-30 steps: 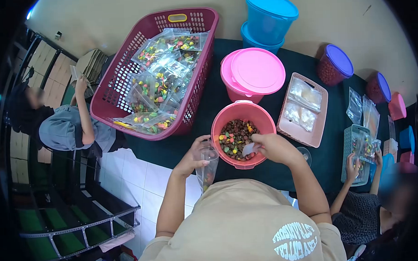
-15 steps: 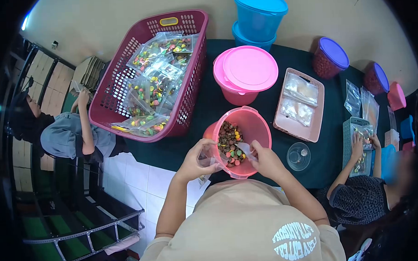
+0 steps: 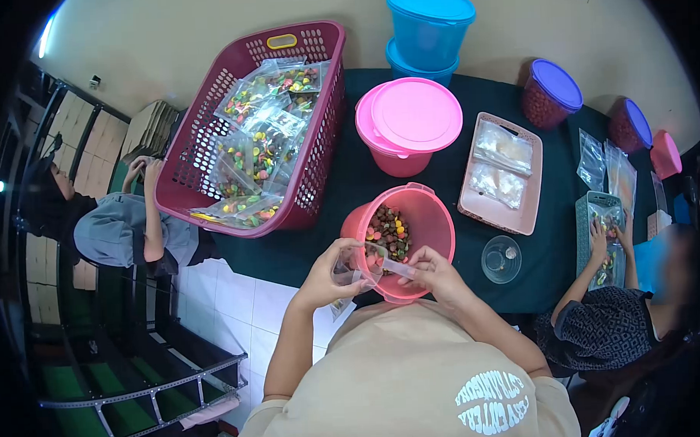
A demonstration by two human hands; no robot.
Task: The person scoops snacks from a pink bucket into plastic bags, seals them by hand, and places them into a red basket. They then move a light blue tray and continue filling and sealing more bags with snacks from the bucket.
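My left hand point(image 3: 325, 279) is closed around a clear plastic bag point(image 3: 349, 269), its mouth spread between thumb and fingers at the bucket's left edge. In my right hand point(image 3: 438, 278) is the handle of a translucent scoop point(image 3: 376, 258). Colourful pieces lie in the scoop's bowl, which is at the bag's mouth. Beneath both hands stands a pink bucket point(image 3: 436, 219), partly filled with brown, yellow, green and pink pieces point(image 3: 386, 229). The lower part of the bag is mostly hidden by my left hand and the bucket.
A maroon basket point(image 3: 317, 166) of filled bags stands left. Behind the bucket is a pink lidded tub point(image 3: 408, 128); to the right are a tray point(image 3: 529, 204) of packets and a clear bowl point(image 3: 502, 261). One person works at far right, another at left.
The scoop has come up out of the pieces and moved left to the bag's mouth, carrying some pieces. My left hand still holds the bag in nearly the same place.
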